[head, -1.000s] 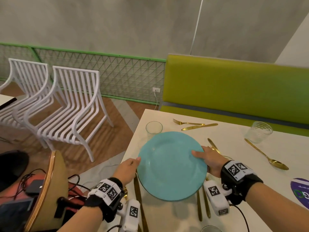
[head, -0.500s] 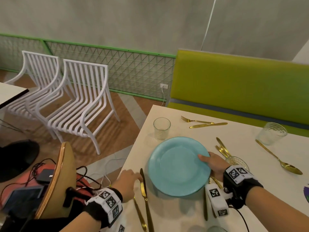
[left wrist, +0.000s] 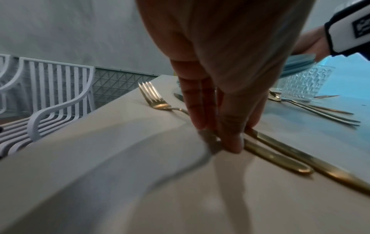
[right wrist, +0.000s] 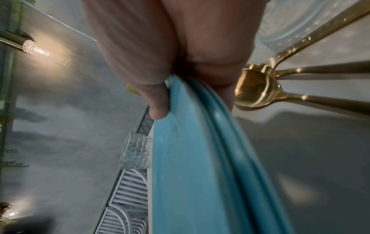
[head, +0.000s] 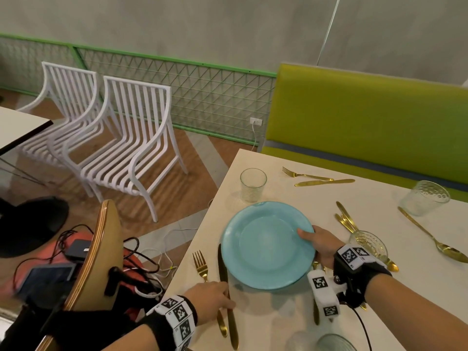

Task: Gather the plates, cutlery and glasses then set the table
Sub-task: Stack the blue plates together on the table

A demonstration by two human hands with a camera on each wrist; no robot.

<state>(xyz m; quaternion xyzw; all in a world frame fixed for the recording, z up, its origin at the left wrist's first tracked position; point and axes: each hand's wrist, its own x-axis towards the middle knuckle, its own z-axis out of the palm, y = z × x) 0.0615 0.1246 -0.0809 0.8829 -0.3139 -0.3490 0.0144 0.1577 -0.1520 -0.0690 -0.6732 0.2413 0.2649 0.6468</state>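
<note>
Glossy smooth turquoise plate (head: 266, 247), shiny gold metal fork (head: 201, 268) and knife (head: 226, 297), clear dimpled glass tumbler (head: 425, 197), matt cream table (head: 278, 315), white slatted metal chair (head: 131, 145), smooth green padded bench (head: 367, 117).

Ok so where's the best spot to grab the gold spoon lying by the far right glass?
Take the gold spoon by its slim handle's far end, near the textured glass, pinching from above. It lies flat and alone, bowl toward you.
</note>
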